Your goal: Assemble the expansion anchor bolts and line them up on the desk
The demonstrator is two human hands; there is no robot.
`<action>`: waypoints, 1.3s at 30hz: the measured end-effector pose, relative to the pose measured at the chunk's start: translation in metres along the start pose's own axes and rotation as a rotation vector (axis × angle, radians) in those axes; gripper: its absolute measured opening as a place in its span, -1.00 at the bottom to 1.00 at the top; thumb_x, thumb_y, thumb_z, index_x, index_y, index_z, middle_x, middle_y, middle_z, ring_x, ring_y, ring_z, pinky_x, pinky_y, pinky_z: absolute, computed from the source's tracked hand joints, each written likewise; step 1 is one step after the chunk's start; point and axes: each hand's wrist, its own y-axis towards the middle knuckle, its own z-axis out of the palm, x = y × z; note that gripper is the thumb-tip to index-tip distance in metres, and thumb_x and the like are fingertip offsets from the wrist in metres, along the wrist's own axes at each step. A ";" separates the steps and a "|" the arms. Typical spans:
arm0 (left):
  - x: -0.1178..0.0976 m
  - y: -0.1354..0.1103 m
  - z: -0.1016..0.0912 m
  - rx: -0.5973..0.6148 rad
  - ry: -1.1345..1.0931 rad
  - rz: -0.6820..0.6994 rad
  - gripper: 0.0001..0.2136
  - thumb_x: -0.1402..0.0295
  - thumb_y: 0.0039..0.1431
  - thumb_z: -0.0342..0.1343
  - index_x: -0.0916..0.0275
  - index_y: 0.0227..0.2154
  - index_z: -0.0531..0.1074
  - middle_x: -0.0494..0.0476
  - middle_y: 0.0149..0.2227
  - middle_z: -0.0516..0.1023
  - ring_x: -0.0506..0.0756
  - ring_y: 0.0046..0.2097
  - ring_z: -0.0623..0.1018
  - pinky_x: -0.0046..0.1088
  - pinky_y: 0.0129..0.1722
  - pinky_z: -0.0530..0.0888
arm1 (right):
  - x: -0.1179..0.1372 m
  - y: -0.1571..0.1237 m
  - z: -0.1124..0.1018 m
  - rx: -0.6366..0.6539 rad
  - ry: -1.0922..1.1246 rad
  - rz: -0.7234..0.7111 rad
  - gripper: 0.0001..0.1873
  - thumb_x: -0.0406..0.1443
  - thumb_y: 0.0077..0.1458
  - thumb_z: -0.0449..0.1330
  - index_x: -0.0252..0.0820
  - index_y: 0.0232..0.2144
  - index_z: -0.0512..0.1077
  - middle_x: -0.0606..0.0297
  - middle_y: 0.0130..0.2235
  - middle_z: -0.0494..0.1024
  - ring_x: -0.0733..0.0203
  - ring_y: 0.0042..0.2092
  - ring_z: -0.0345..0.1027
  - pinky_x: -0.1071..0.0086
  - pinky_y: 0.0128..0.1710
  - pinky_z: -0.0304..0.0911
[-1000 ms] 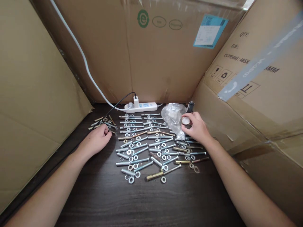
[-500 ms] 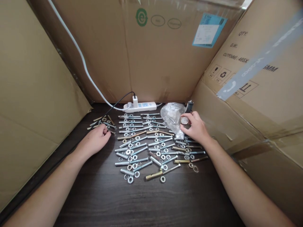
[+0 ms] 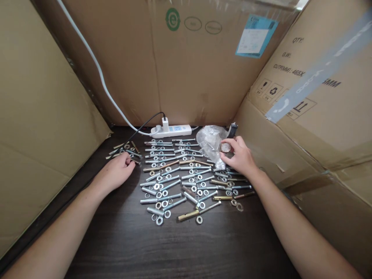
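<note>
Bolts (image 3: 188,215) shiny metal; bag (image 3: 212,141) glossy clear plastic; tabletop (image 3: 186,248) smooth, wood-grained; boxes (image 3: 116,58) matt cardboard.

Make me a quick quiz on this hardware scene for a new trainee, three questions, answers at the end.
1. Short answer: What shape is the object held by the right hand?

2. True or false: The left hand is at the pile of loose hardware, left of the bolt rows.

3. Multiple choice: Where is the white power strip?
A) In front of the bolt rows
B) Behind the bolt rows
C) Under the left hand

Key: 1. Round; 2. True; 3. B
</note>
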 end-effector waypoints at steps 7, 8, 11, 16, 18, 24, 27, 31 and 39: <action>-0.001 0.000 0.000 0.002 0.008 -0.007 -0.83 0.20 0.11 -0.11 0.18 -0.47 0.15 0.03 -0.49 0.37 0.09 -0.43 0.40 -0.44 -0.47 0.21 | -0.001 0.000 0.000 0.001 0.008 0.006 -0.62 -0.24 -0.05 0.22 -0.02 -0.11 0.38 0.22 -0.18 0.32 0.09 -0.23 0.37 0.28 -0.30 0.34; -0.001 0.000 0.000 0.000 0.009 -0.009 -0.83 0.21 0.12 -0.11 0.18 -0.47 0.15 0.03 -0.49 0.37 0.09 -0.43 0.40 -0.44 -0.47 0.22 | -0.001 0.000 0.001 0.001 0.010 0.006 -0.62 -0.24 -0.04 0.22 -0.01 -0.11 0.38 0.22 -0.18 0.31 0.09 -0.23 0.37 0.28 -0.30 0.34; -0.001 0.000 0.001 -0.009 0.004 -0.005 -0.83 0.20 0.12 -0.11 0.18 -0.47 0.16 0.03 -0.48 0.38 0.09 -0.43 0.40 -0.44 -0.47 0.22 | -0.001 0.000 0.001 0.002 0.013 0.001 -0.62 -0.24 -0.04 0.22 -0.01 -0.11 0.38 0.22 -0.17 0.32 0.09 -0.23 0.37 0.27 -0.30 0.34; 0.002 0.000 0.001 -0.012 0.000 0.002 -0.81 0.19 0.12 -0.11 0.19 -0.47 0.17 0.03 -0.49 0.37 0.08 -0.44 0.39 -0.44 -0.48 0.21 | -0.001 0.000 0.000 0.006 0.007 0.005 -0.63 -0.24 -0.05 0.22 -0.02 -0.11 0.38 0.22 -0.17 0.32 0.10 -0.23 0.37 0.28 -0.30 0.34; 0.001 0.000 0.001 -0.013 -0.001 0.003 -0.82 0.19 0.12 -0.11 0.18 -0.47 0.16 0.04 -0.48 0.37 0.08 -0.43 0.39 -0.44 -0.48 0.21 | -0.001 0.000 0.000 0.004 0.005 0.005 -0.63 -0.24 -0.05 0.22 -0.02 -0.11 0.38 0.22 -0.17 0.32 0.09 -0.23 0.37 0.29 -0.30 0.33; 0.001 0.000 0.002 -0.013 -0.010 0.002 -0.81 0.19 0.11 -0.10 0.18 -0.48 0.16 0.03 -0.49 0.38 0.08 -0.43 0.39 -0.44 -0.48 0.22 | -0.001 0.000 0.000 0.006 0.009 -0.001 -0.63 -0.24 -0.04 0.22 -0.02 -0.11 0.38 0.22 -0.17 0.32 0.10 -0.23 0.37 0.28 -0.30 0.33; 0.002 0.001 0.003 -0.015 -0.009 0.010 -0.81 0.19 0.11 -0.10 0.18 -0.47 0.17 0.03 -0.48 0.38 0.09 -0.43 0.40 -0.44 -0.46 0.22 | 0.000 0.000 0.000 0.006 0.013 -0.002 -0.63 -0.24 -0.04 0.22 -0.03 -0.12 0.38 0.22 -0.17 0.32 0.10 -0.24 0.37 0.29 -0.31 0.33; 0.002 0.001 0.002 -0.013 -0.008 0.001 -0.82 0.19 0.11 -0.10 0.18 -0.47 0.16 0.03 -0.48 0.38 0.09 -0.42 0.40 -0.43 -0.46 0.22 | 0.000 0.001 0.000 0.006 0.019 -0.002 -0.63 -0.24 -0.04 0.21 -0.03 -0.11 0.38 0.21 -0.18 0.32 0.10 -0.24 0.36 0.28 -0.31 0.33; 0.003 0.001 0.002 -0.014 -0.010 0.002 -0.82 0.19 0.12 -0.10 0.18 -0.47 0.15 0.03 -0.48 0.37 0.09 -0.42 0.39 -0.42 -0.46 0.22 | 0.000 0.000 0.000 0.007 0.019 0.002 -0.63 -0.24 -0.04 0.22 -0.03 -0.11 0.38 0.22 -0.18 0.33 0.09 -0.24 0.37 0.27 -0.30 0.34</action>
